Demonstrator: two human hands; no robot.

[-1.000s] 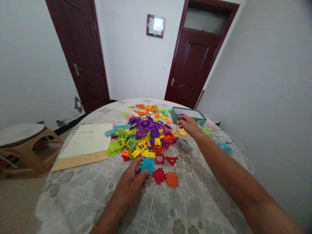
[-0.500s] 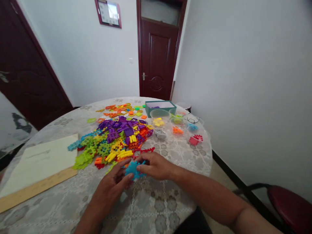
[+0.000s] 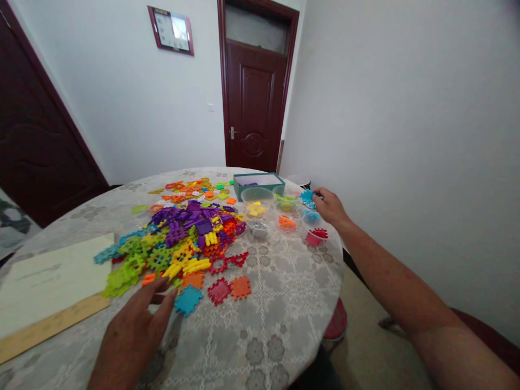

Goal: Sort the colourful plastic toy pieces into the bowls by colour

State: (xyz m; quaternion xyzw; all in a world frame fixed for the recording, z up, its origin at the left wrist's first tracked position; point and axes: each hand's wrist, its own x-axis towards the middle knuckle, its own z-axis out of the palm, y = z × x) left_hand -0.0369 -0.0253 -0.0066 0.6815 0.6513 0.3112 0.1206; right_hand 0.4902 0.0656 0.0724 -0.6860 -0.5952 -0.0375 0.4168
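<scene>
My right hand [image 3: 330,207] pinches a blue toothed piece [image 3: 307,198] above a clear cup with blue pieces [image 3: 312,216] at the table's right side. Near the front edge, my left hand [image 3: 142,319] rests with its fingers apart, holding nothing, beside a flat blue toothed piece [image 3: 188,300]. To the right of that piece lie a red one [image 3: 219,291] and an orange one [image 3: 240,287]. A large heap of purple, green, yellow and orange pieces [image 3: 182,230] spreads behind my left hand.
Clear cups hold yellow [image 3: 255,208], grey [image 3: 258,227], orange [image 3: 286,222] and red pieces [image 3: 316,236]. Behind them stands a green box [image 3: 259,185]. A paper sheet [image 3: 57,276] and a wooden ruler [image 3: 52,328] lie at the left.
My right hand has moved away from my left hand to the cups, carrying a blue piece. My left hand has let go and shifted left. Flat blue, red and orange pieces now show on the table.
</scene>
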